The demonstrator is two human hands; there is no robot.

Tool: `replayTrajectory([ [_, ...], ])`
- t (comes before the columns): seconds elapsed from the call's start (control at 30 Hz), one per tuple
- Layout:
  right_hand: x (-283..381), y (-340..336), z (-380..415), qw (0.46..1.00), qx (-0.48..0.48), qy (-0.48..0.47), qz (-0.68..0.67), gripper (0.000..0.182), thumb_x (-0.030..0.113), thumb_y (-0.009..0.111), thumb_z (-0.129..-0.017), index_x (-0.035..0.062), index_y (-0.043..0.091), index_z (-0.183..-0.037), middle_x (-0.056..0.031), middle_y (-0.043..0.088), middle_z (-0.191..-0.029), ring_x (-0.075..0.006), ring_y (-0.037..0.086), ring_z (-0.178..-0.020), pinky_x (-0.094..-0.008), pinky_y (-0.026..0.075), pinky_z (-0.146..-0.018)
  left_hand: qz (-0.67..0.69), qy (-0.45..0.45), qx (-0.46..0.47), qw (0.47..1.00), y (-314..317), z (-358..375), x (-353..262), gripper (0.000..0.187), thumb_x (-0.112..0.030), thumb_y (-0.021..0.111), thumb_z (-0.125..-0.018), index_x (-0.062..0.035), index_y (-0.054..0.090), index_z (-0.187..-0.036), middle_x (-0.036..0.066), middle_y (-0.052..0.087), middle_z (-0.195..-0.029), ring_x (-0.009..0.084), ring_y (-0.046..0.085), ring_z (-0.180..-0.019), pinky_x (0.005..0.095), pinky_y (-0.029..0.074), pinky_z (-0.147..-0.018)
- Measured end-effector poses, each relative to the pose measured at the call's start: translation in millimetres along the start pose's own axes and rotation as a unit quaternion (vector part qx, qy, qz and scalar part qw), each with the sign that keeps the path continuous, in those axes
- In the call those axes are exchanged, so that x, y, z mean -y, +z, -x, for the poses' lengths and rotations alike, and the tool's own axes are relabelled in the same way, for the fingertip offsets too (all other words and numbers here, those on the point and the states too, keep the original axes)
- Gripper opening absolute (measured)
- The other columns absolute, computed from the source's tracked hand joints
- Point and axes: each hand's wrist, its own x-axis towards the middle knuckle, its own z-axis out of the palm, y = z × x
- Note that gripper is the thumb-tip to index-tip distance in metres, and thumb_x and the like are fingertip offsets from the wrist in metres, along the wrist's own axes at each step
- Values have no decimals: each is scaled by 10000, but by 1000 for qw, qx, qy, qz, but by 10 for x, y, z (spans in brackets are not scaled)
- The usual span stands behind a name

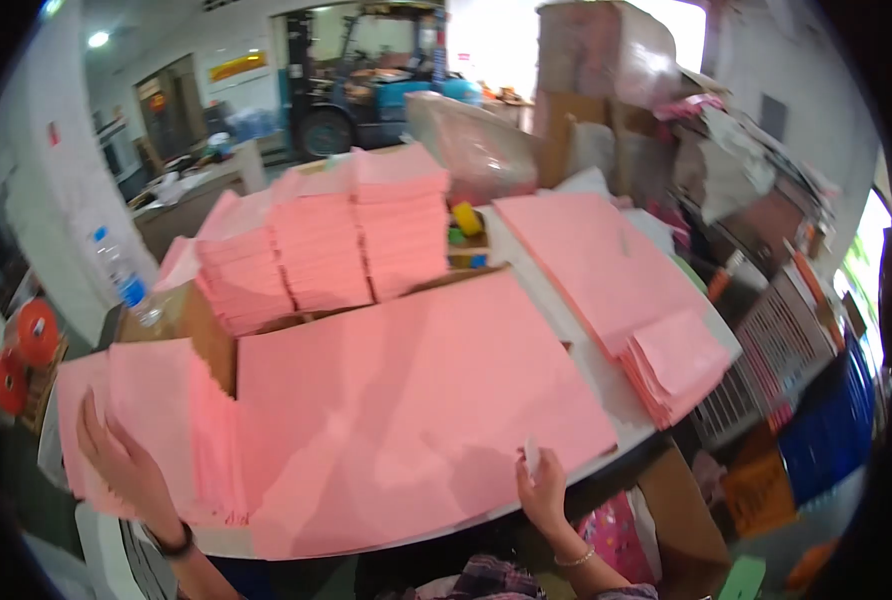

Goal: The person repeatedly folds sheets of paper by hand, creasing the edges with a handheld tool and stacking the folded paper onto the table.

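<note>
A large pink sheet (416,400) lies flat across the table in front of me. Over the left part of the table, my left hand (121,455) rests on or just above a pile of pink paper (161,385), its fingers stretched out and holding nothing. At the front edge of the large sheet, my right hand (543,492) pinches a small white flat piece (532,456) that points upward. What exactly this piece is, I cannot make out. Several tall stacks of folded pink paper (356,235) stand behind the large sheet.
More pink sheets (616,260) lie at the right, with a small folded pink pile (676,365) on their near corner. A water bottle (121,270) stands on a cardboard box (191,310) at the left. Farther back are a forklift (376,100) and wrapped bundles (606,60).
</note>
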Motion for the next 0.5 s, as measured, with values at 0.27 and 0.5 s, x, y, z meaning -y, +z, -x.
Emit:
replayTrajectory([
  [0.27,-579,-650,317,930,-283,236,-13,280,208,513,-1011,15,634,-1174,-75,672,-918,-130,591,-794,-285,465,-733,513,174,447,712,-403,2052,-2581,444,-132,548,-919,11,497,-1337,202,514,-1347,379,482,-1254,453,387,-1060],
  [0.5,-688,-829,352,925,-323,173,104,251,198,552,-985,18,664,-1119,-102,669,-873,-142,593,-753,-285,466,-698,476,322,433,694,-201,2752,-3467,611,-208,593,-909,60,370,-1411,223,370,-1477,376,356,-1373,449,299,-1137],
])
